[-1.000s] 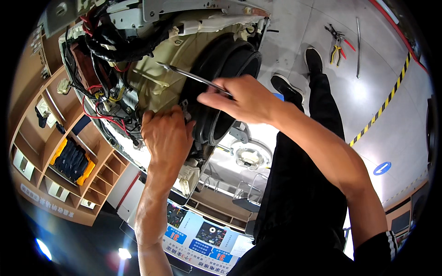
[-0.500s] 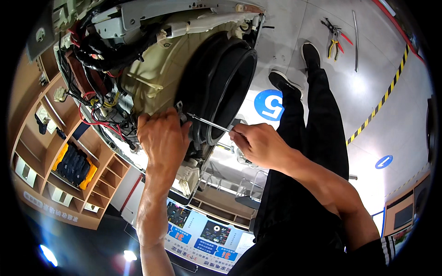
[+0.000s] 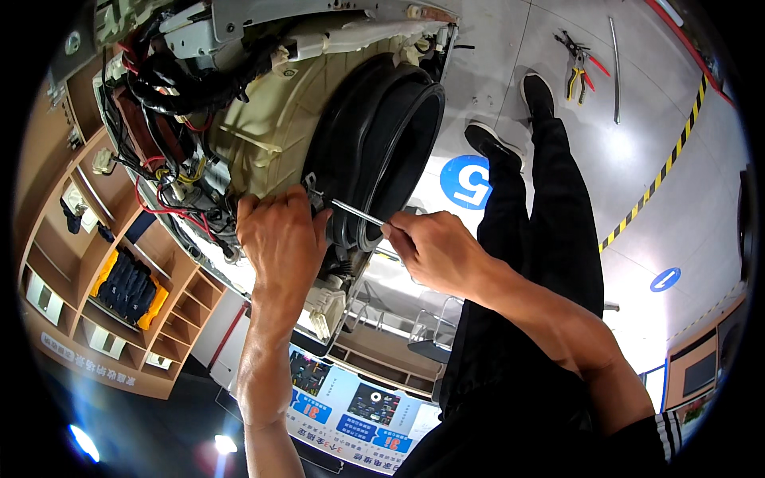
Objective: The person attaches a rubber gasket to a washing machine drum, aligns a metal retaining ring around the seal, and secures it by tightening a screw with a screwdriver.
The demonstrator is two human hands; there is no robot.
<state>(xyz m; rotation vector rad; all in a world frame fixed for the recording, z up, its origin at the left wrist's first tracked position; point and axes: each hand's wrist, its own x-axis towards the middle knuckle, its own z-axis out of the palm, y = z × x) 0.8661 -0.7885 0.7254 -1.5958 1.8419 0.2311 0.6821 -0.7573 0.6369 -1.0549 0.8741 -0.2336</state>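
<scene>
A washing-machine tub (image 3: 275, 119), cream plastic, carries a black rubber door gasket (image 3: 382, 119) at its front. A metal clamp (image 3: 311, 183) shows at the gasket's rear edge. My left hand (image 3: 280, 227) is closed there, fingers curled over the edge beside the clamp and thumb below it; the fingertips are partly hidden. My right hand (image 3: 438, 247) pinches a screwdriver (image 3: 358, 212) whose metal shaft slants up and left across the gasket. The shaft's tip is close to the clamp; whether it touches I cannot tell. The screwdriver's handle is hidden in my right hand.
Bundled wires (image 3: 171, 187) hang at the machine's left side. Pliers (image 3: 577, 68) and a thin metal rod (image 3: 615, 72) lie on the floor (image 3: 542, 183) at upper right. A wooden shelf (image 3: 96, 303) stands at left. My legs (image 3: 558, 207) are to the right of the machine.
My right hand has moved slightly left and up, closer to the gasket. The screwdriver shifted with it. My left hand has stayed at the clamp.
</scene>
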